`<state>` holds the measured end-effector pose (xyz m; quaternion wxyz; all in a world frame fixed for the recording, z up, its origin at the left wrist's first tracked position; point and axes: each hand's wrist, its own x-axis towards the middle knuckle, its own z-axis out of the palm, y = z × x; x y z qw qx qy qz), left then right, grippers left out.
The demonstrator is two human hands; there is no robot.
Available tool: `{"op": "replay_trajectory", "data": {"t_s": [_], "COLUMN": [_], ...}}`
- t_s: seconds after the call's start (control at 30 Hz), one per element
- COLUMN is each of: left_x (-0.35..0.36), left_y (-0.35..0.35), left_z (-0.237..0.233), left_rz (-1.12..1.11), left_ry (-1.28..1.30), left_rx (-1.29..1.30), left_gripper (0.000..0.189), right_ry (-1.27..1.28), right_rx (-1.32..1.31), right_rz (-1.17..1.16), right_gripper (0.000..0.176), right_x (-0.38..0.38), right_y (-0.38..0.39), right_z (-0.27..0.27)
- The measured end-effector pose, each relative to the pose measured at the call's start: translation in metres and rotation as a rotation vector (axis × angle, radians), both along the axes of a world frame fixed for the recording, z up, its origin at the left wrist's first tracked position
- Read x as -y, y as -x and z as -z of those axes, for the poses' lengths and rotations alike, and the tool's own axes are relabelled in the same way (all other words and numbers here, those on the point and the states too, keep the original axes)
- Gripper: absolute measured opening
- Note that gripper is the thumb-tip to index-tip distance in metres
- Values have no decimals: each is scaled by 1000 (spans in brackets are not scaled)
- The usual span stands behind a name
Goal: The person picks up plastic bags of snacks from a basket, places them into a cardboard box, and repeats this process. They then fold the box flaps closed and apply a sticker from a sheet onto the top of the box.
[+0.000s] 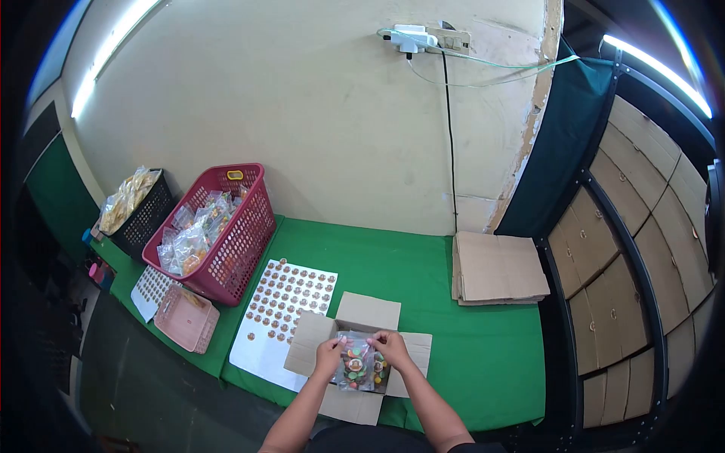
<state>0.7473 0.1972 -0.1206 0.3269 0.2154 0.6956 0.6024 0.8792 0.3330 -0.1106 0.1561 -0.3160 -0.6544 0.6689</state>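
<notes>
A clear plastic bag of colourful sweets [353,365] with a round label hangs over the open cardboard box [311,343]. My left hand [330,355] pinches the bag's top left corner, its fingers closed. At the top right corner my right hand [390,347] is closed on the same bag. Another packet of sweets [379,370] shows inside the box, to the right of the held bag. All the box's flaps are folded outward. The held bag hides much of the box's inside.
A sheet of round stickers [260,351] lies left of the box. Beyond it stand a maroon basket [245,234] of filled bags, a small pink basket [204,332] and a black basket [155,219]. Flattened cardboard [502,268] is stacked at right on the green cloth [483,362].
</notes>
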Motion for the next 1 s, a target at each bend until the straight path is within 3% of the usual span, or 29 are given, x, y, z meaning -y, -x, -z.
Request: {"op": "replay_trajectory", "data": {"t_s": [0.07,0.1,0.17,0.23,0.3,0.33,0.37,0.4,0.43,0.47,0.5,0.53,0.57,0.6,0.63,0.73,0.83,0.9,1.0], "left_x": [-1,-4,-9,-13,-17,-12,-9,-9,-10,-14,-11,-8,-6,-2,0,3,10,8,5], "left_y": [2,1,-7,-15,-28,-24,-22,-18,-16,-23,-24,-23,-21,-21,-18,-1,15,17,16], "left_z": [-6,-17,-49,-62,-77,-76,-69,-56,-45,-34,-29,-25,-20,-19,-19,-17,-24,-8,1], "left_rz": [-80,-79,-152,-93,-48,15,8,-70,-149,-334,-339,-195,-45,14,15,111,161,164,-42], "left_ry": [7,5,-57,-32,-252,-234,-236,-209,-181,-187,-192,-159,-123,-184,-183,-3,21,-70,-134], "left_rx": [-151,-144,-168,-135,197,254,257,-48,-355,-204,-201,109,415,482,485,143,204,305,35], "left_gripper": [25,25,24,25,25,28,28,25,25,26,26,25,24,20,20,21,22,22,22], "right_ry": [-439,-442,-816,-928,-407,-410,-116,179,172,236,300,400,252,157,62,152,155,221,-483], "right_rx": [-55,-48,-75,-23,-82,-82,-213,-338,-338,-341,-343,-280,-273,-194,-115,-85,-58,-63,120], "right_rz": [254,254,391,288,206,197,171,143,135,162,191,206,223,230,240,254,188,226,473], "right_gripper": [22,22,28,38,30,30,24,20,20,17,15,16,13,12,11,11,13,15,29], "right_x": [16,25,36,45,48,43,35,31,32,33,35,38,42,44,45,41,41,43,58], "right_y": [11,12,14,12,7,5,4,3,3,3,2,3,7,6,4,-1,-3,-1,8], "right_z": [-26,-39,-63,-68,-69,-55,-33,-20,-17,-15,-15,-15,-14,-12,-11,-9,-35,-10,-8]}}
